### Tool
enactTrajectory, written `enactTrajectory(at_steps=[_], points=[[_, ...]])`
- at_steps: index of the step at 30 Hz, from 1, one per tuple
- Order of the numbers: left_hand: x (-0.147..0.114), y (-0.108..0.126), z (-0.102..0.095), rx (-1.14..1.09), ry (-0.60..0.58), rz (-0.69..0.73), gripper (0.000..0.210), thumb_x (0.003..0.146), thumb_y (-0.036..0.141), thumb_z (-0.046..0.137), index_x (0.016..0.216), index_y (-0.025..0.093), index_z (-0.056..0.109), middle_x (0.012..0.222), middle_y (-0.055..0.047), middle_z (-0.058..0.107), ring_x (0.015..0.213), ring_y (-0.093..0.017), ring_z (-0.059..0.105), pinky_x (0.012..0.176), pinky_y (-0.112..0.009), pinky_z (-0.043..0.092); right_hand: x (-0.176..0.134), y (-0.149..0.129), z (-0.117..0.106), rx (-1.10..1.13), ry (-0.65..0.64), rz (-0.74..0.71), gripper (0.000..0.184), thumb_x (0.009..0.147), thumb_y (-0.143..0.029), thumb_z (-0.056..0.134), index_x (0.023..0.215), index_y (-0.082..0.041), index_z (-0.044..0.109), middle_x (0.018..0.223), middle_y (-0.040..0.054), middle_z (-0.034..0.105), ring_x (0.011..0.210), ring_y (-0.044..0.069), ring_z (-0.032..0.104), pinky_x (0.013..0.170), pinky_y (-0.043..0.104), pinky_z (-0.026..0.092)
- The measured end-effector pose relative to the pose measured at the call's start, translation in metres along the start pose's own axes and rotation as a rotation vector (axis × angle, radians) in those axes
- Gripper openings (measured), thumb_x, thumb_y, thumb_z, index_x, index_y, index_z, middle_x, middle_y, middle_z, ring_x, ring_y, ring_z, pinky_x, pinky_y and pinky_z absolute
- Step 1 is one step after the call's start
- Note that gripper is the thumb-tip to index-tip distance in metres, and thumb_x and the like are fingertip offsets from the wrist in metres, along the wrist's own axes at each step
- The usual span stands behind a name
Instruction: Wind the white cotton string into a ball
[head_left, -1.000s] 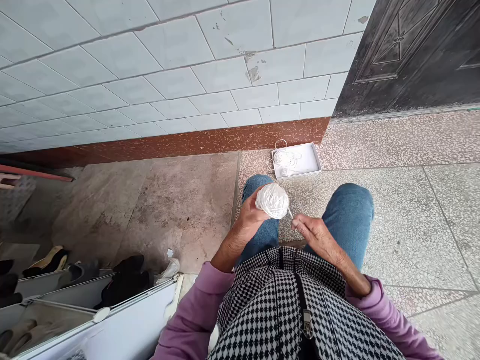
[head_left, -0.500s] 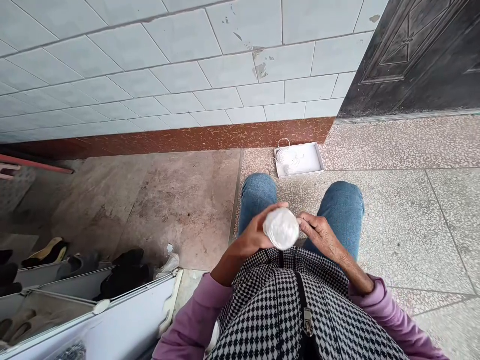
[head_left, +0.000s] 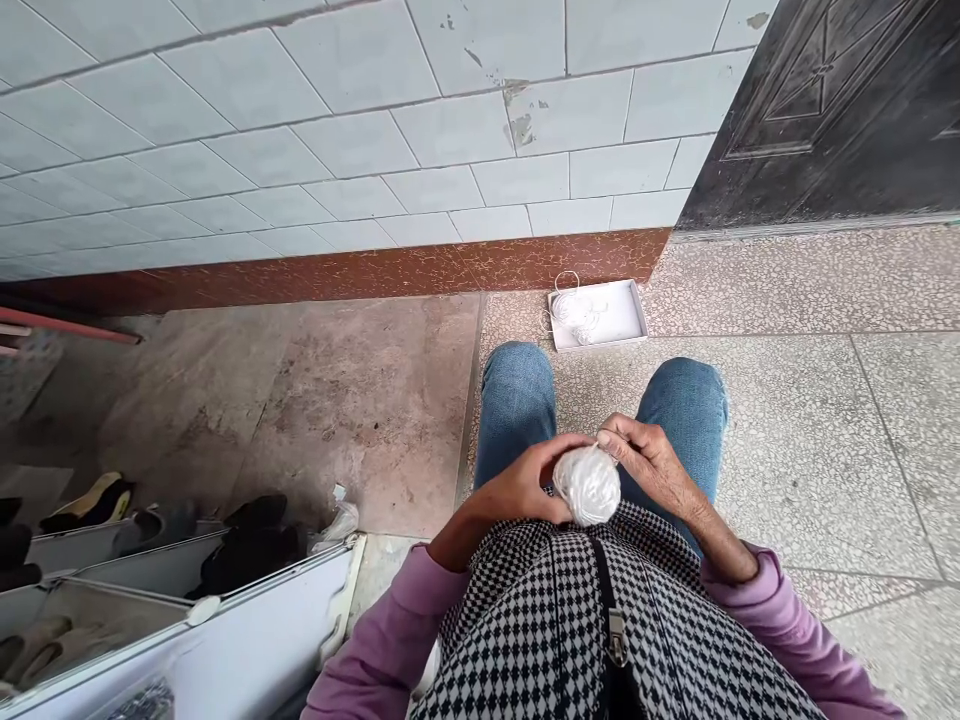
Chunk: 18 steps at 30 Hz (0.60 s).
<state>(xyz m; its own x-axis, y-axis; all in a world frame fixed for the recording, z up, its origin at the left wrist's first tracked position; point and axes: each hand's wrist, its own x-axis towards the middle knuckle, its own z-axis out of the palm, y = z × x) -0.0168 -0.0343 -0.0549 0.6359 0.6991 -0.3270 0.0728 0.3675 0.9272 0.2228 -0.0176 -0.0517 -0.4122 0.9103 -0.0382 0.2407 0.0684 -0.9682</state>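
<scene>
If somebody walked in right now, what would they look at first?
Probably the bright white ball of string, near the middle in the grip of the left hand, with the right hand at its upper right edge. Next, perhaps, the black-and-white checked garment at the bottom. Then maybe the shallow white box holding loose string, beyond the knees.

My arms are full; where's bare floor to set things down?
Free: brown floor below the skirting, left of the left knee; speckled floor below the black door, right of the right knee. Crowded: the shoe rack; the left of the box, under white cord.
</scene>
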Motion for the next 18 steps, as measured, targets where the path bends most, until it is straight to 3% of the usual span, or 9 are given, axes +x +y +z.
enactTrajectory(at_steps=[3, 6, 10, 13, 15, 18], points=[[-0.003, 0.0, -0.003, -0.286, 0.218, 0.062, 0.096, 0.054, 0.033, 0.102, 0.143, 0.024, 0.068, 0.135, -0.012, 0.074, 0.121, -0.034, 0.071, 0.106, -0.045, 0.056, 0.0, 0.012, 0.01, 0.008, 0.046, 0.035, 0.065, 0.111, -0.077, 0.043, 0.076, -0.023, 0.048, 0.069, -0.003, 0.045, 0.064, 0.014, 0.044, 0.062, 0.029, 0.038], [0.003, 0.001, -0.012, -0.449, 0.414, 0.109, 0.093, 0.057, 0.049, 0.098, 0.141, 0.022, 0.07, 0.138, -0.014, 0.074, 0.127, -0.038, 0.069, 0.113, -0.052, 0.054, -0.009, 0.01, 0.022, -0.039, -0.028, 0.053, 0.063, 0.113, -0.074, 0.038, 0.076, -0.024, 0.044, 0.069, -0.0032, 0.044, 0.064, 0.014, 0.044, 0.063, 0.029, 0.037], [0.015, 0.001, -0.019, -0.18, 0.601, 0.134, 0.084, 0.061, 0.034, 0.092, 0.14, 0.02, 0.067, 0.141, -0.014, 0.072, 0.134, -0.037, 0.067, 0.122, -0.053, 0.049, -0.021, -0.01, 0.027, -0.078, -0.188, 0.007, 0.053, 0.118, -0.06, 0.039, 0.08, -0.024, 0.047, 0.069, -0.0028, 0.049, 0.062, 0.014, 0.047, 0.064, 0.03, 0.038], [0.016, 0.0, -0.015, 0.195, 0.518, 0.117, 0.082, 0.064, 0.021, 0.087, 0.143, 0.019, 0.066, 0.145, -0.014, 0.069, 0.136, -0.036, 0.064, 0.125, -0.052, 0.046, -0.023, -0.02, 0.018, -0.103, -0.181, -0.027, 0.045, 0.117, -0.053, 0.046, 0.084, -0.024, 0.054, 0.07, -0.002, 0.054, 0.061, 0.015, 0.049, 0.064, 0.031, 0.04], [0.013, 0.0, -0.01, 0.349, 0.332, 0.078, 0.082, 0.063, 0.02, 0.088, 0.143, 0.021, 0.069, 0.144, -0.013, 0.069, 0.136, -0.036, 0.063, 0.126, -0.054, 0.045, -0.019, -0.019, 0.009, -0.107, -0.129, -0.035, 0.043, 0.116, -0.053, 0.049, 0.087, -0.023, 0.06, 0.071, -0.0011, 0.057, 0.062, 0.015, 0.052, 0.065, 0.032, 0.041], [0.006, -0.002, -0.007, 0.271, 0.021, 0.005, 0.087, 0.061, 0.026, 0.095, 0.144, 0.022, 0.069, 0.141, -0.012, 0.072, 0.133, -0.037, 0.066, 0.12, -0.054, 0.048, -0.01, -0.005, -0.002, -0.06, -0.041, -0.008, 0.052, 0.113, -0.064, 0.051, 0.085, -0.022, 0.062, 0.071, -0.0006, 0.058, 0.064, 0.015, 0.053, 0.063, 0.031, 0.041]])
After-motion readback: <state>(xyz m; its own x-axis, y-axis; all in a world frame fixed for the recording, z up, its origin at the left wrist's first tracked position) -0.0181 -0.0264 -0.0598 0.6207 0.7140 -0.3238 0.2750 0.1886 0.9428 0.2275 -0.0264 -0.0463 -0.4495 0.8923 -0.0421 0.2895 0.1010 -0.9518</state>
